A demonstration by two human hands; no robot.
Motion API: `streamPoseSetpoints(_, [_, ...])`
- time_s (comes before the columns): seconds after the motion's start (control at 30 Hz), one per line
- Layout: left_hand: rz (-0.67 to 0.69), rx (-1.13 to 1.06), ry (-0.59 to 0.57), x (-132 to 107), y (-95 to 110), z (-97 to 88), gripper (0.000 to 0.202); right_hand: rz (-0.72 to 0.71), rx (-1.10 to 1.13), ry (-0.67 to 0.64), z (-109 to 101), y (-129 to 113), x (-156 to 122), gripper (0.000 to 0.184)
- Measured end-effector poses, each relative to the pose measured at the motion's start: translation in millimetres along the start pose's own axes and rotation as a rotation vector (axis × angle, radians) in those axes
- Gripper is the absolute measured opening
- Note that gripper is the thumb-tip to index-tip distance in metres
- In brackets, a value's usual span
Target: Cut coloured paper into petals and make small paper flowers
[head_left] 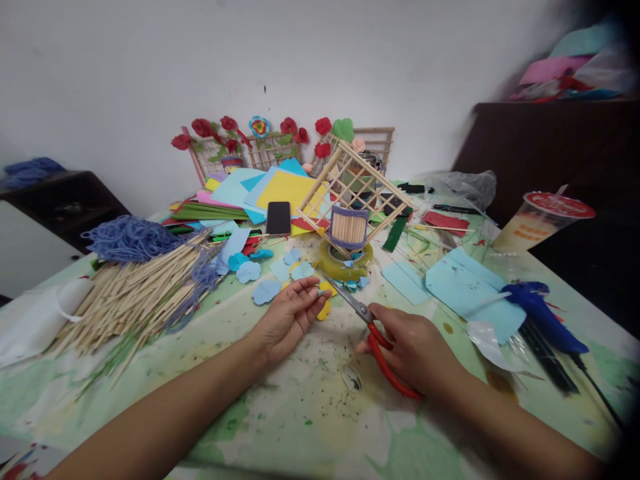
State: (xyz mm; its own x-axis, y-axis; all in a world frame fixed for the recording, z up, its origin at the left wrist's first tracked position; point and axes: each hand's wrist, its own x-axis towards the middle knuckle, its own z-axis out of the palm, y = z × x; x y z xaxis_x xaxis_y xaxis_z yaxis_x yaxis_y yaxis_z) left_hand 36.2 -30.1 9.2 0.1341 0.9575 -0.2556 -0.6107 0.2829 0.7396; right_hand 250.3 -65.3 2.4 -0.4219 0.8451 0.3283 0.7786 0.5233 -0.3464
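My right hand [417, 343] grips a pair of scissors [361, 309] by its red handles, blades pointing up and left. Close to the blade tips, my left hand [293, 317] is closed in a pinch on a small piece of blue paper [321, 293], mostly hidden by the fingers. Yellow paper shapes [325, 309] lie just behind those fingertips. Blue paper flowers [267, 291] rest beyond the left hand. Behind the scissors, a bamboo-stick lattice [345, 193] with a purple-trimmed stick pocket [349, 227] stands tilted over a roll of tape [345, 263].
Bamboo sticks [130, 300] and purple yarn [127, 238] pile up on the left. A phone [279, 218] lies by coloured paper sheets [240, 190]. At right are light-blue paper [470, 293], a blue glue gun [547, 317] with a cord, and a lidded drink cup [537, 223].
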Motion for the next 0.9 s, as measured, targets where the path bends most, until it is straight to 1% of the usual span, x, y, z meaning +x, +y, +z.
streamPoseSetpoints(0.1, [0.037,0.099,-0.019,-0.3,1.1,-0.7,0.021,0.031,-0.039,0.019,-3.9,2.7,2.3,0.034])
streamPoseSetpoints(0.2, [0.067,0.179,-0.067,-0.6,1.4,-1.8,0.025,0.031,-0.07,0.0,-5.4,5.9,3.1,0.029])
streamPoseSetpoints(0.33, [0.127,0.241,-0.099,1.3,0.4,-4.7,0.032,0.014,-0.08,-0.019,-5.6,6.7,2.7,0.035])
streamPoseSetpoints(0.47, [0.14,0.248,-0.098,4.4,-0.7,-7.7,0.032,-0.004,-0.085,-0.042,-4.8,6.5,1.9,0.04])
streamPoseSetpoints(0.6, [0.134,0.226,-0.098,5.3,-1.9,-9.4,0.026,-0.007,-0.083,-0.054,-4.4,6.7,1.3,0.045])
streamPoseSetpoints(0.8, [0.122,0.197,-0.097,4.8,-3.7,-8.7,0.02,-0.036,-0.091,-0.065,-5.3,5.7,1.5,0.051])
streamPoseSetpoints(0.9, [0.1,0.218,-0.105,5.2,-4.1,-7.3,0.019,-0.047,-0.092,-0.066,-5.4,5.2,1.6,0.051])
